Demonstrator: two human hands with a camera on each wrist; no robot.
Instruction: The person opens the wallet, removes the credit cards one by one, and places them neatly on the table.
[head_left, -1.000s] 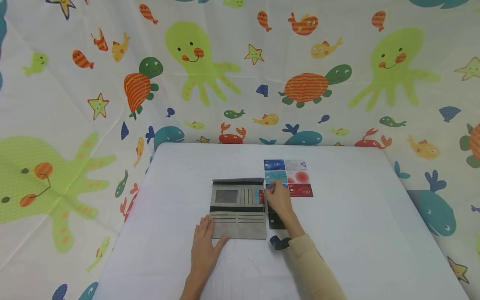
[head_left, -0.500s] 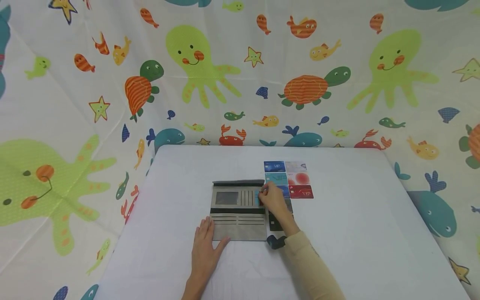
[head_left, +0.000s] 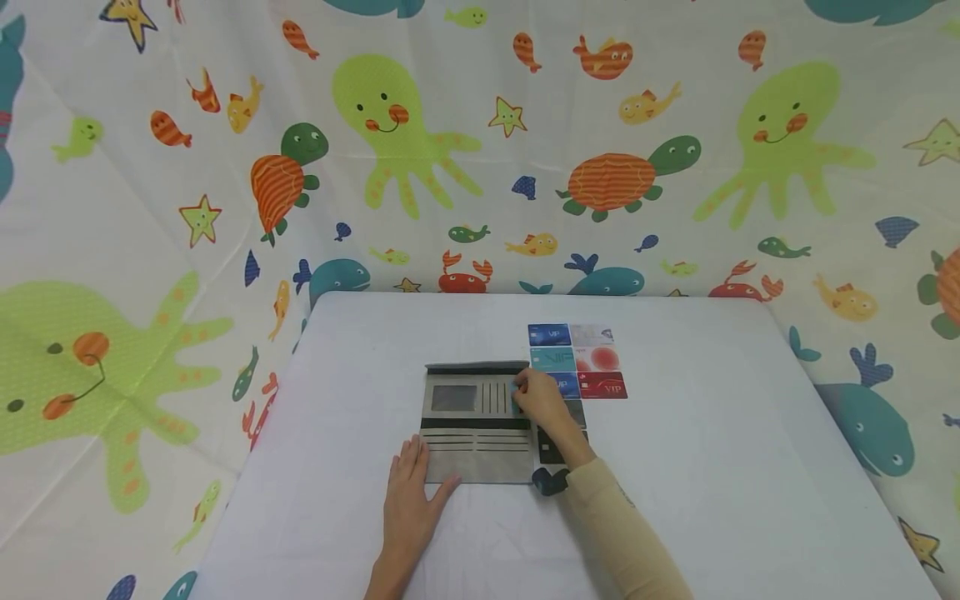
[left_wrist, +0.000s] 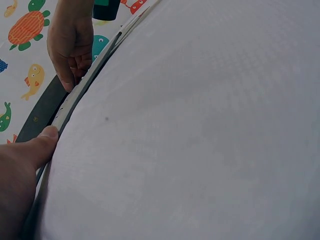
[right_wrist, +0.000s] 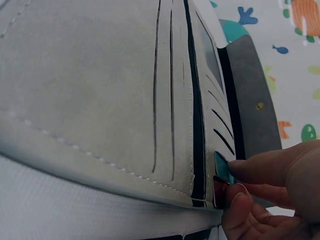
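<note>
A grey wallet (head_left: 478, 469) lies unfolded on the white table, with card slots and a dark window in its upper part. My left hand (head_left: 408, 492) rests beside its lower left edge, fingers extended; the left wrist view shows the thumb (left_wrist: 44, 142) against the edge. At the upper right slots, my right hand (head_left: 543, 404) pinches a teal card (right_wrist: 221, 165) between finger and thumb. Just below that card, a red card (right_wrist: 219, 191) sits in the neighbouring slot, partly covered by the thumb. The fingers hide part of both cards.
Right of the wallet, several cards lie in two columns, including a blue card (head_left: 549, 334), a teal VIP card (head_left: 551, 359) and a red VIP card (head_left: 602, 385). My right forearm covers part of the lower dark cards (head_left: 550, 448). A sea-animal curtain (head_left: 480, 183) stands behind the table.
My right hand has moved left from the wallet's right edge onto the teal and red cards in the slots. My left hand stays beside the wallet.
</note>
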